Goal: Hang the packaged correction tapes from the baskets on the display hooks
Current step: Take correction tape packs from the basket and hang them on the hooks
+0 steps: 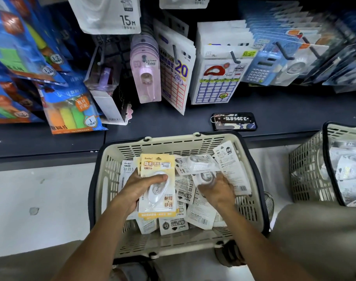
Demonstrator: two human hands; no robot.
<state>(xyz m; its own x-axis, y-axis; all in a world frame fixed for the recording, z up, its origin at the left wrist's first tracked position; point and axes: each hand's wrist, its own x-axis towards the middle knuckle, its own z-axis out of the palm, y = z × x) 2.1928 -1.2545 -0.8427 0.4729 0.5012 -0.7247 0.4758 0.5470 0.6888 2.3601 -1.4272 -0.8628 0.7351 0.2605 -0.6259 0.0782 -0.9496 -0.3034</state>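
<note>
A beige basket [173, 144] stands in front of me, filled with several packaged correction tapes. My left hand [136, 189] grips a small stack of yellow-and-white packs [158, 199], thumb over the top one's blister. My right hand [217, 189] reaches into the basket and pinches a white pack [205, 176] by its blister. Loose white packs [201, 218] lie under both hands. Above the shelf, display hooks [235, 57] carry hanging goods, among them pink correction tapes [146, 78].
A second beige basket [307, 165] with more packs stands at the right. A phone with a numbered key tag [234, 121] lies on the dark shelf ledge [284, 110]. Label sheets [215, 82], calculators [260, 67] and blue packs [71, 110] hang overhead.
</note>
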